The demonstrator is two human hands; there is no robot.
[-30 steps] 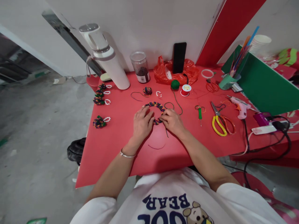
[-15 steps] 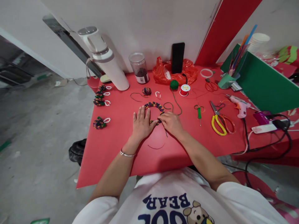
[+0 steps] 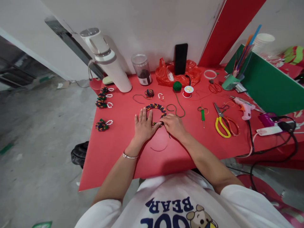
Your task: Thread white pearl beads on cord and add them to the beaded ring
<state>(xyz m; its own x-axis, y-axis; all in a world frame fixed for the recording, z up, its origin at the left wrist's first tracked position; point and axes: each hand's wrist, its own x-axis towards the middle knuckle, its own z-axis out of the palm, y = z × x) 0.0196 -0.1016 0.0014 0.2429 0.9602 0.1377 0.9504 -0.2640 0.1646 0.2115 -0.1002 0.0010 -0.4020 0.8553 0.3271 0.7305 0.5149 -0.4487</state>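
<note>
A ring of multicoloured braided yarn (image 3: 156, 105) lies flat on the red tabletop (image 3: 114, 148). My left hand (image 3: 144, 126) rests palm down over its left side, fingers stretched out and the thumb reaching to the near edge. At the near right of the ring, my right hand (image 3: 174, 125) has its fingers pinched on the braid, where a dark yarn tail hangs out toward me. Part of the ring is hidden under both hands. Just nearer to me lies a short curved piece of dark thread (image 3: 158, 150).
Beyond the ring are a multicoloured yarn ball (image 3: 149, 92), a bead string (image 3: 161, 96), green yarn (image 3: 177, 86) and a red thread spool (image 3: 187, 91). Scissors (image 3: 222, 122), a green-handled hook (image 3: 202, 115) and a glue gun (image 3: 244, 107) lie right. Several beaded yarn pieces (image 3: 102, 125) lie left.
Both hands stay in nearly the same place on the yarn ring. The ring's far part has shifted very slightly left; otherwise only the view has moved a little.
</note>
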